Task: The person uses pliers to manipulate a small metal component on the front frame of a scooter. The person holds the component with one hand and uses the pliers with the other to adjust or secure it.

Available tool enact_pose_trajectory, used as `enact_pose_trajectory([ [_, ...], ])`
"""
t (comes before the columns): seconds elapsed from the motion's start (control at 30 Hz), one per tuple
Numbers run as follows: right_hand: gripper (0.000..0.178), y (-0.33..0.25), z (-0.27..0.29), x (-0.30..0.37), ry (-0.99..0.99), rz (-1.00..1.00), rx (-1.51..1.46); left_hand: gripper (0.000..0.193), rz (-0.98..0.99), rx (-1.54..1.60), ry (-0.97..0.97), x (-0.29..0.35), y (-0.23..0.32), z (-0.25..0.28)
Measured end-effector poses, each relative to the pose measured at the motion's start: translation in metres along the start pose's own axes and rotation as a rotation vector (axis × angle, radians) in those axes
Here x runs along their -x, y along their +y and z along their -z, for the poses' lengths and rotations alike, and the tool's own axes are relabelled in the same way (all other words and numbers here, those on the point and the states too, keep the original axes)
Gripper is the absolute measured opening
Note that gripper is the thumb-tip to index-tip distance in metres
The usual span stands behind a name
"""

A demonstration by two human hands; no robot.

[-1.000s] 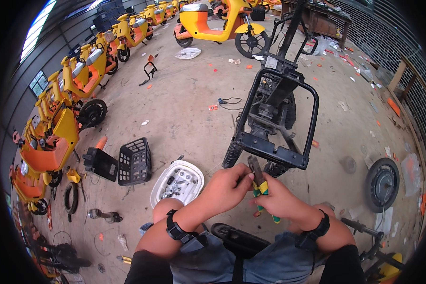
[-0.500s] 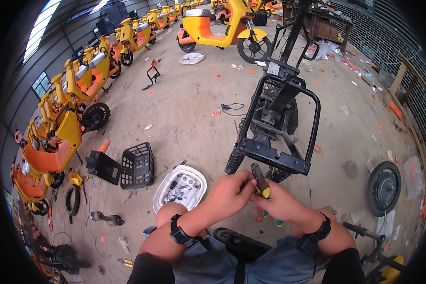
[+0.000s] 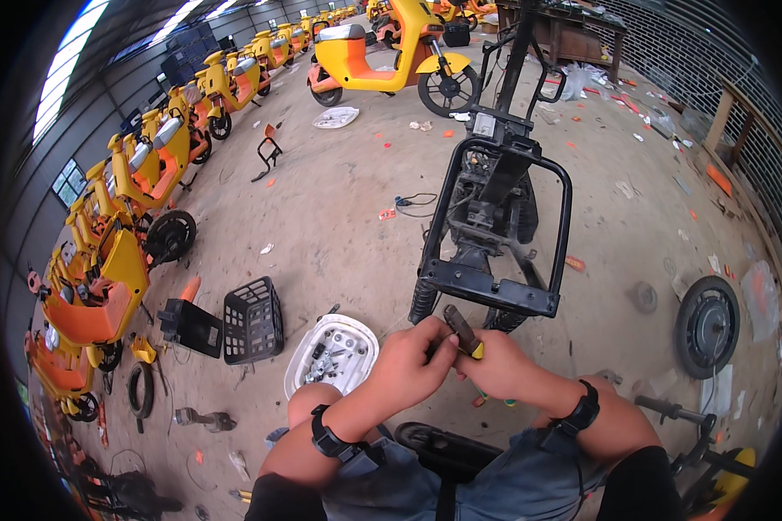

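In the head view, a person sat with bent knees in faded denim shorts point(image 3: 495, 469) on a dusty, smooth grey floor point(image 3: 321, 243). The right hand point(image 3: 504, 366) was wrapped around a pair of pliers point(image 3: 462, 330) with a blunt, dull brown metal head and yellow-and-green grips, mostly hidden by the palm. The pliers pointed up and slightly left, between the two hands, in front of the near end of a vehicle frame point(image 3: 561, 227) made of rounded black tubes. The left hand point(image 3: 415, 358) was curled right beside the pliers' head, thumb and fingers drawn together; whether they pinched anything small could not be told. Near the left forearm lay a shallow white tub point(image 3: 358, 325) with rounded corners, holding small metal parts point(image 3: 326, 365). Beyond it stood a black lattice basket point(image 3: 252, 321); to the right lay a round black tyre with a grey metal hub point(image 3: 708, 328).
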State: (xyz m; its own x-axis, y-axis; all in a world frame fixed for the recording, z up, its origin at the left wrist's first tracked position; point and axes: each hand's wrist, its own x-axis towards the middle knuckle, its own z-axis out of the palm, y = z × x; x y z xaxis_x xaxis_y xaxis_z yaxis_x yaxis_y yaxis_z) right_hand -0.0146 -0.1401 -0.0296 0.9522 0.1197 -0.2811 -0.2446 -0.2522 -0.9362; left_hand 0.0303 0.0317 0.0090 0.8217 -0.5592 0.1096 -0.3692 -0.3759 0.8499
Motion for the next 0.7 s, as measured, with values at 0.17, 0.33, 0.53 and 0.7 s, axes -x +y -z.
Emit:
enact_pose_trajectory([
  [0.17, 0.027, 0.004, 0.000, -0.005, 0.018, 0.002, 0.049, 0.019, 0.011, -0.014, -0.002, -0.001, -0.003, -0.001],
  [0.33, 0.033, 0.002, -0.002, 0.003, 0.089, 0.025, 0.087, 0.034, 0.056, -0.124, 0.074, -0.006, 0.003, -0.002],
  [0.53, 0.037, 0.012, -0.011, 0.003, -0.026, 0.154, 0.011, 0.038, -0.023, -0.127, 0.092, -0.003, -0.004, -0.002],
  [0.7, 0.045, 0.011, -0.005, -0.002, -0.142, 0.166, 0.015, 0.036, -0.068, -0.122, 0.164, -0.001, -0.003, 0.001],
])
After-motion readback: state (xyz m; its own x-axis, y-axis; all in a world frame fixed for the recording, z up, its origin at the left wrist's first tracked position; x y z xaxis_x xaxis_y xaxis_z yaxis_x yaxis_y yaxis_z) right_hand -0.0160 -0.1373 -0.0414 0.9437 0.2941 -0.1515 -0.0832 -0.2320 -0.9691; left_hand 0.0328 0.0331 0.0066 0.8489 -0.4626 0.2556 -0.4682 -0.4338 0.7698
